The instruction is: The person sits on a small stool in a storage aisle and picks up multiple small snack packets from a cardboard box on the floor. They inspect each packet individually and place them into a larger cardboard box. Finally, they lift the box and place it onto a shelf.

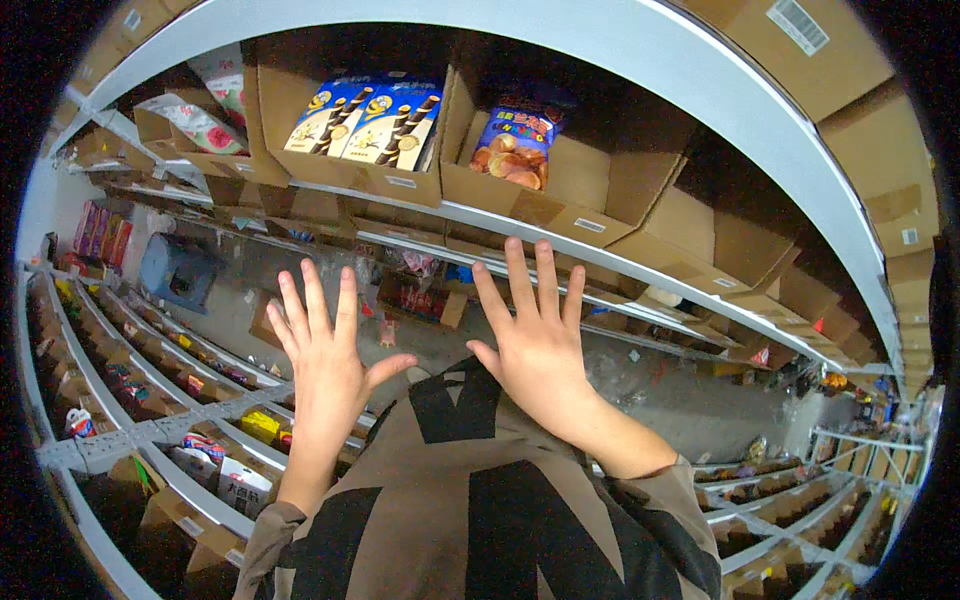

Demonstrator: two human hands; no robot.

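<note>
Both my hands are raised in front of me, backs toward the view, with nothing in them. The fingers of my left hand (325, 345) are stretched out, thumb pointing inward. My right hand (537, 345) is spread wide, its fingertips just below the shelf edge in the picture. Beyond them, an open cardboard bin holds blue and cream boxes of wafer rolls (365, 122). In the bin to its right leans a blue bag of round snacks (517, 143). Neither hand appears to touch any of these.
A grey metal shelf beam (560, 32) arches over the bins. Pink-and-white packages (200, 122) sit in a bin at far left. A blue-grey plastic crate (180, 270) stands on the floor. More racks (150, 435) with cardboard bins line the left and lower right.
</note>
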